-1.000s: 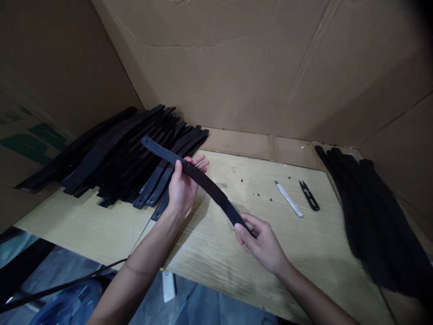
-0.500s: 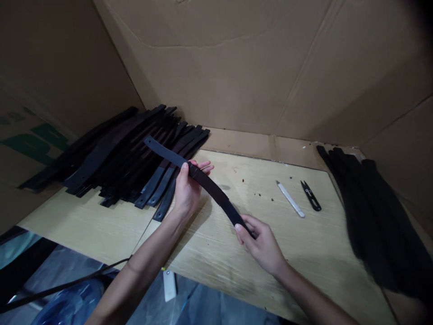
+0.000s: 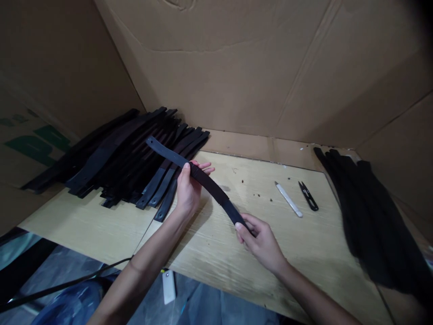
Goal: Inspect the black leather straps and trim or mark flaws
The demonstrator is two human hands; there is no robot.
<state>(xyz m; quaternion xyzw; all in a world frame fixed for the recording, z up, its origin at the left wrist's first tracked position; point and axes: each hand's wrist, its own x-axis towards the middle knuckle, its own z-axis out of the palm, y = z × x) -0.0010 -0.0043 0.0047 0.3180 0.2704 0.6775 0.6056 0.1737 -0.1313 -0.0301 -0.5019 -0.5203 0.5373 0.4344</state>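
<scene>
Currently, left hand [image 3: 187,192] grips a black strap [image 3: 203,180] near mid-length: thumb on the near edge, fingers [image 3: 204,169] curled behind, clamped on it. Right hand [image 3: 262,243] pinches the strap's near end between thumb and fingers, closed on it. Strap is held above the desk [image 3: 216,243], bowed slightly, far end over the strap pile [image 3: 118,155] at left. White blade [image 3: 288,199] and snips [image 3: 307,195] lie side by side on the desk, apart. Dark bundle [image 3: 372,221] at right edge.
</scene>
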